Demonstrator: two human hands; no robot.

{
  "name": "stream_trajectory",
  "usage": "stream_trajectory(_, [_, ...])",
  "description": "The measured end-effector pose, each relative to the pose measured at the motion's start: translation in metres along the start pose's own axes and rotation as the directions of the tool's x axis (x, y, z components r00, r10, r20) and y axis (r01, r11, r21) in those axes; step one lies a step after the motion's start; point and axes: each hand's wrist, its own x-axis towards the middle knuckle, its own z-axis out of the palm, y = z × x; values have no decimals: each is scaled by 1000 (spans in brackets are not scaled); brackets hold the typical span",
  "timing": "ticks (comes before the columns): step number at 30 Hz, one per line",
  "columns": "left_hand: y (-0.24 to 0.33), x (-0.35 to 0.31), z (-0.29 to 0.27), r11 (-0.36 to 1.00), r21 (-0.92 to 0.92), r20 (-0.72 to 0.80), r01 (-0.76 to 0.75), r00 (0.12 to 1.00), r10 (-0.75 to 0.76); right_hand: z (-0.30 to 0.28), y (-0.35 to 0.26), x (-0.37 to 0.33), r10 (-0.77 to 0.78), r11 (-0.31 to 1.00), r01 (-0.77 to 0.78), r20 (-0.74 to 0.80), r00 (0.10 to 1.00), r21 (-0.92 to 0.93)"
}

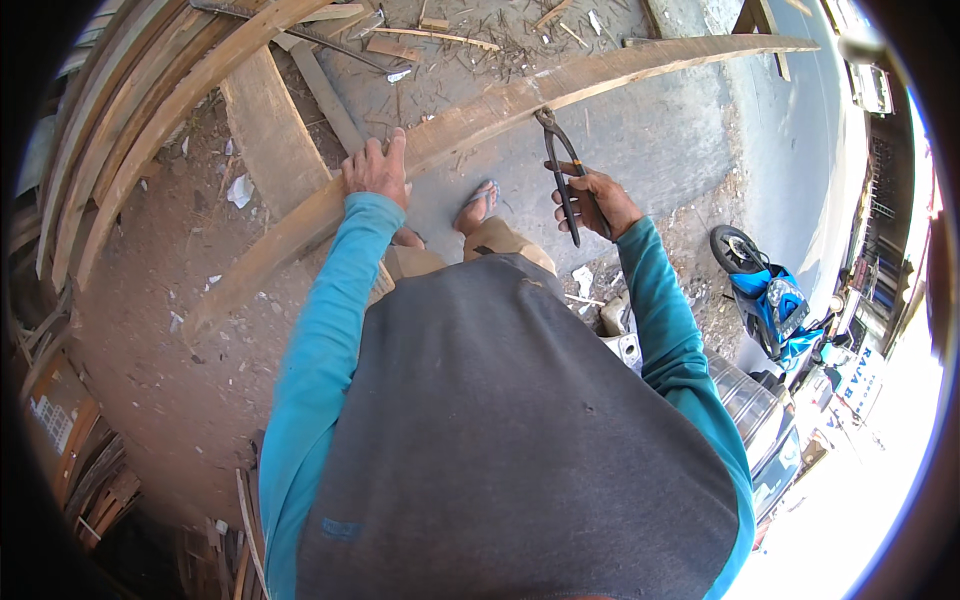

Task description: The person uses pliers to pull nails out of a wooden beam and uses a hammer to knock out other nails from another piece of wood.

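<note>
A long wooden beam (480, 112) runs across in front of me, from the lower left to the upper right. My left hand (376, 170) grips its top, with the fingers curled over the wood. A pair of pincers (562, 175) with long dark handles is in my right hand (600, 200). The pincers' jaws touch the near edge of the beam, right of the left hand. What the jaws bite on, if anything, is too small to make out. The handles stand slightly apart, with my fingers around them.
Several stacked boards (130, 120) stand at the left. A wide plank (270, 125) lies under the beam. Wood scraps (395, 48) litter the ground beyond. A blue motorbike (775, 300) is parked at the right, near a metal drum (735, 400). My sandalled foot (478, 205) shows below the beam.
</note>
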Motion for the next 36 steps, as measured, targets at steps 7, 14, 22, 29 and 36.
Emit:
stream_trajectory(7, [0, 9, -7, 997, 60, 126, -52, 991, 44, 27, 22, 18, 100, 980, -96, -14, 995, 172])
stream_trajectory(14, [4, 9, -5, 997, 78, 105, -25, 994, 16, 65, 37, 27, 14, 975, 43, -254, 967, 217])
stream_trajectory(22, [4, 8, -3, 998, 61, 89, -21, 996, 16, 104, 55, 50, -45, 920, 216, -456, 889, 328])
stream_trajectory(29, [4, 15, -10, 998, 57, 125, 14, 992, -21, 145, 65, 90, -87, 817, 365, -530, 844, 447])
stream_trajectory(36, [0, 10, -4, 998, 52, 88, -36, 996, 32, 144, 59, 74, -177, 873, 381, -530, 829, 304])
